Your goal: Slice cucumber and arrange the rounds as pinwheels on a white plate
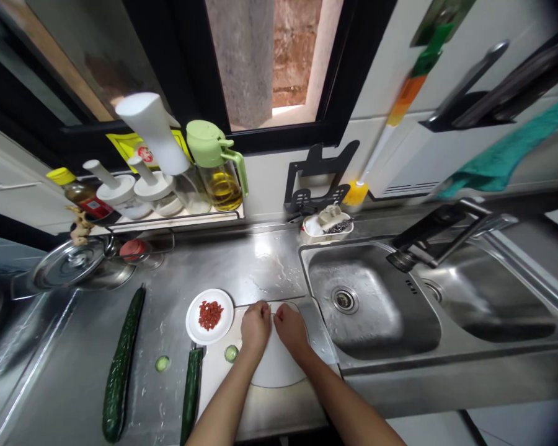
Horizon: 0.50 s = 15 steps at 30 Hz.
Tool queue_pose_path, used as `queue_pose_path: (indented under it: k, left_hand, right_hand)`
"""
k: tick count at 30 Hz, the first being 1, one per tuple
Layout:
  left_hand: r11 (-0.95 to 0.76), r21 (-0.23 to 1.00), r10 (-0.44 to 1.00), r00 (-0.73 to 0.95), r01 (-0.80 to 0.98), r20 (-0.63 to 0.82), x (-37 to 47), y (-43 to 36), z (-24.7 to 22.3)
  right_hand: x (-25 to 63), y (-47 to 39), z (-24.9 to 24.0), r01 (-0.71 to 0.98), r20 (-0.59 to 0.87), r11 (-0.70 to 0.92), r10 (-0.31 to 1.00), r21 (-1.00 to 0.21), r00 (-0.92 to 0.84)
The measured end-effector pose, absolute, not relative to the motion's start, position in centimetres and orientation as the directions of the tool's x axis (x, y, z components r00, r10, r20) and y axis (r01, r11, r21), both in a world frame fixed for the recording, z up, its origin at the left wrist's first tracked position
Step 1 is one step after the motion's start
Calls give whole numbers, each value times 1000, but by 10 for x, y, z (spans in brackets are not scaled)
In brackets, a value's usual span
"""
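Observation:
My left hand [256,325] and my right hand [290,328] are closed side by side over a large white plate [279,368]. Their fingers are pinched together; whatever is between them is too small or hidden to name. The plate rests on a white cutting board [214,378]. A cut cucumber end [231,354] lies by my left wrist. Just beyond the board's left corner is a small white dish [193,322] holding dried red berries [211,315]. One cucumber [191,393] lies along the board's left edge.
A longer cucumber [123,365] and another cut end [162,363] lie on the steel counter to the left. The double sink [367,297] with its black faucet [428,232] is on the right. An oil jug [218,170] stands among seasoning jars on the rack [199,221] behind.

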<state>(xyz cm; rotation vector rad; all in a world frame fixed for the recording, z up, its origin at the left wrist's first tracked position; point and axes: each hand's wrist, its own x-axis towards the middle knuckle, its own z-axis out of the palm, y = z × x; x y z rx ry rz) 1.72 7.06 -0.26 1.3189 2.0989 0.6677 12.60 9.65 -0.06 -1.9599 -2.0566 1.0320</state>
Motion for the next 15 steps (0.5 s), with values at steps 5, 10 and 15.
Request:
queue_pose_path:
  k: [5, 10, 15]
  left_hand:
    - [419, 658, 899, -390, 626, -201, 19, 70, -2]
    - [360, 644, 927, -337, 675, -165, 18, 70, -4]
    - [219, 640, 968, -245, 737, -49, 14, 56, -12]
  right_hand:
    - [123, 99, 2, 876, -370, -30, 913, -481, -172]
    - [124, 99, -1, 887, -348, 23, 915, -460, -204]
    - [132, 88, -2, 871, -284, 131, 913, -474, -292]
